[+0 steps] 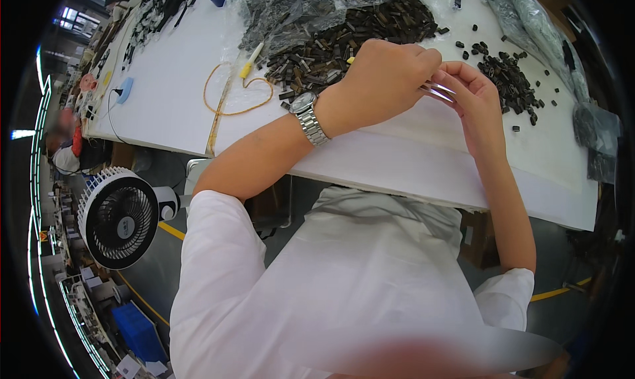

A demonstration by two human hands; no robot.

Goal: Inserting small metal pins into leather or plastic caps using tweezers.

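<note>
My left hand (390, 78), with a metal watch (307, 114) on its wrist, is closed over the near right side of a pile of small dark pieces (311, 61). From its fingers, thin shiny metal prongs, apparently tweezers (439, 92), reach into my right hand (473, 94). The right hand's thumb and fingers are curled together at the prongs. Anything small between those fingertips is hidden. A smaller heap of short black pieces (509, 78) lies just beyond the right hand, with several strays around it.
Clear plastic sheeting (284, 8) covers the back of the pile. Left of it on the white table (172, 81) lie a white-and-yellow pen-like tool (250, 63) and an orange cord (231, 114). A fan (124, 220) stands left of my arm; plastic bags (529, 22) line the right edge.
</note>
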